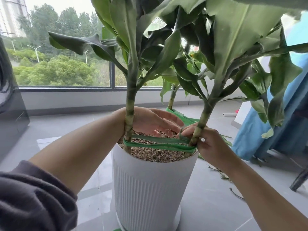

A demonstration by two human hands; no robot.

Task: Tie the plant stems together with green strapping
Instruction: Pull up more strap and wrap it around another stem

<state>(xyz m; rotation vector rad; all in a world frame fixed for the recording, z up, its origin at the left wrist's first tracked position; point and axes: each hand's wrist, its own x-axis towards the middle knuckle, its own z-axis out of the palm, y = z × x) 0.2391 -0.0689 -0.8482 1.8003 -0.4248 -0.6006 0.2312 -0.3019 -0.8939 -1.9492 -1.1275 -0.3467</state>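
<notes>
A room of a home, high up — the wide window (66, 39) looks down on treetops (58, 72), street lamps (36, 53) and a tower block (11, 15). Grey floor tiles (208, 189), a white ribbed pot (150, 189) of leafy plant stems (130, 97), a blue cloth (253, 135).

No text, label, brand, number or sign was legible anywhere. The white ribbed pot (150, 189) was plain, and the green strapping (160, 145) showed no readable print.
</notes>
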